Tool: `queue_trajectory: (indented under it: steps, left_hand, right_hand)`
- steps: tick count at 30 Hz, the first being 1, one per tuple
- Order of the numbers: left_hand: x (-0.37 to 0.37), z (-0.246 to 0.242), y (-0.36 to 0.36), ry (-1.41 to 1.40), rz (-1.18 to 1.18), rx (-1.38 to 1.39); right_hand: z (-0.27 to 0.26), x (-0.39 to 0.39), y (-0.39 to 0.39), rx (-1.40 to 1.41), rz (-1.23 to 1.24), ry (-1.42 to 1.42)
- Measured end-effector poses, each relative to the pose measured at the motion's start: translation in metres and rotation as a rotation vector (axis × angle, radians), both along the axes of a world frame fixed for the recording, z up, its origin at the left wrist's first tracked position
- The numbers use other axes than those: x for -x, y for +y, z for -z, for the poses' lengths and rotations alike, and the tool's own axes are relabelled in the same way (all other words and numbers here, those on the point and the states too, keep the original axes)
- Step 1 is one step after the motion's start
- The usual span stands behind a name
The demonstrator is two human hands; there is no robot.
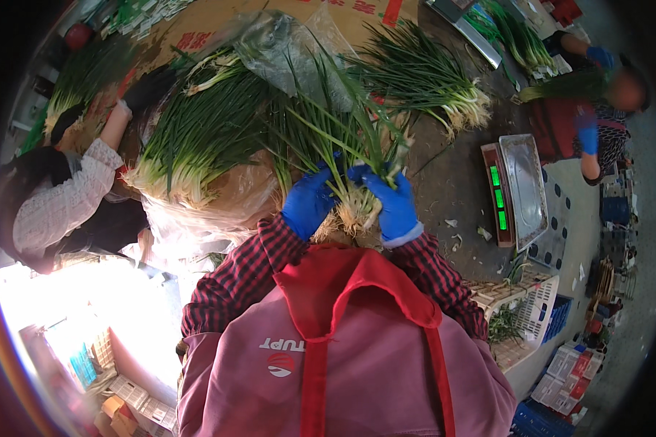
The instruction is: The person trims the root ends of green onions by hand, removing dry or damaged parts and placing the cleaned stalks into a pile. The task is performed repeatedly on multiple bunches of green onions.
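Note:
In the head view, my left hand (309,201), in a blue glove, is closed around the stems of some green onions (336,183) just above their roots. My right hand (392,201), gloved in blue too, pinches stalks on the other side of the same bunch. Pale roots hang between the two hands, and the green leaves fan away from me. A large heap of green onions (202,131) lies on clear plastic to the left. Another pile of green onions (423,76) rests beyond my right hand, roots pointing right.
A scale (522,191) with a metal pan and lit green displays stands at the right. Clear plastic film (290,52) lies at the back. A person in a white sleeve (68,205) works at the left; another with blue gloves (586,134) is at the right. A plastic crate (538,311) sits lower right.

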State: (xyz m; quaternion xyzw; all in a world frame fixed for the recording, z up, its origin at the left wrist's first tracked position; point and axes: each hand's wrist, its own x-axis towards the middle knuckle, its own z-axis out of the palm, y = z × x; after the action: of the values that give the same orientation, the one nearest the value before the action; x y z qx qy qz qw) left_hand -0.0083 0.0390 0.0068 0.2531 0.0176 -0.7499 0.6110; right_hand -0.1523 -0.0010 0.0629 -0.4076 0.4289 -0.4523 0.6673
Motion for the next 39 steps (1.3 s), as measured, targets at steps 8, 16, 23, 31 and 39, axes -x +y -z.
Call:
queue_trajectory:
  steps: [8, 16, 23, 31, 39]
  left_hand:
    - [-0.017, 0.043, -0.011, 0.176, -0.012, 0.270]
    - [0.004, 0.009, -0.007, -0.919, 0.029, 0.553]
    - [-0.008, 0.012, 0.003, -0.317, -0.032, 0.046]
    - [0.052, 0.017, -0.027, 0.178, 0.425, 0.188]
    - [0.069, 0.013, -0.030, 0.196, 0.467, 0.114]
  right_hand:
    - [0.009, 0.116, -0.008, -0.235, -0.053, 0.024]
    - [0.020, 0.022, 0.006, 0.585, -0.071, 0.789]
    - [0.017, 0.046, -0.016, -0.235, 0.043, -0.109]
    - [0.017, 0.058, 0.004, -0.407, 0.010, -0.257]
    - [0.014, 0.080, 0.014, -0.376, 0.061, -0.191]
